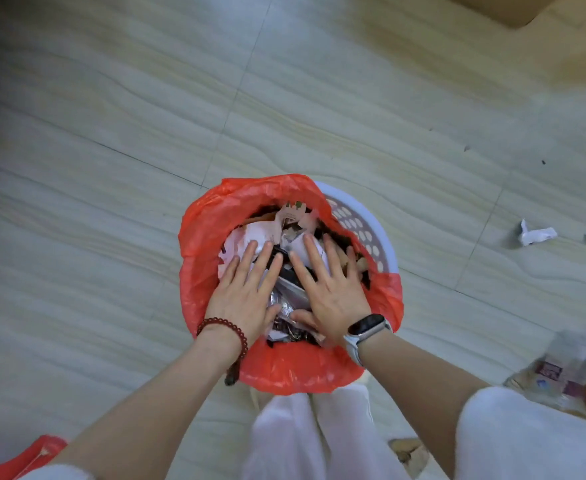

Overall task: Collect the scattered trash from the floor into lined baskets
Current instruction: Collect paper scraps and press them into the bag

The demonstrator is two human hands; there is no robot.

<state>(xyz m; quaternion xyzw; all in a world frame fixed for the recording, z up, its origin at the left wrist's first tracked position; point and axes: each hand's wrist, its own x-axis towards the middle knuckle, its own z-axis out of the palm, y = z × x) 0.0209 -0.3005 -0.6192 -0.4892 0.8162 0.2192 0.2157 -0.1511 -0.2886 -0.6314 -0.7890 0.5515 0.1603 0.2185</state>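
In the basket (360,216), lined with a red bag (208,230), the left hand (246,296) and right hand (326,289) press flat-fingered on the trash (295,220); paper scraps (535,235) lie on the floor (111,133).

Both bare forearms reach forward and down from the bottom corners of the view, angling in toward each other. The left hand (246,289) lies palm down, back toward the camera, its fingers straight, slightly spread and pointing away from the body. A string of dark red beads circles the left wrist. The right hand (326,285) lies just beside it in the same flat, palm-down pose, fingers extended and fanned, thumb turned in toward the left hand. A pale-strapped watch with a dark face sits on the right wrist. White sleeves cover both upper arms.
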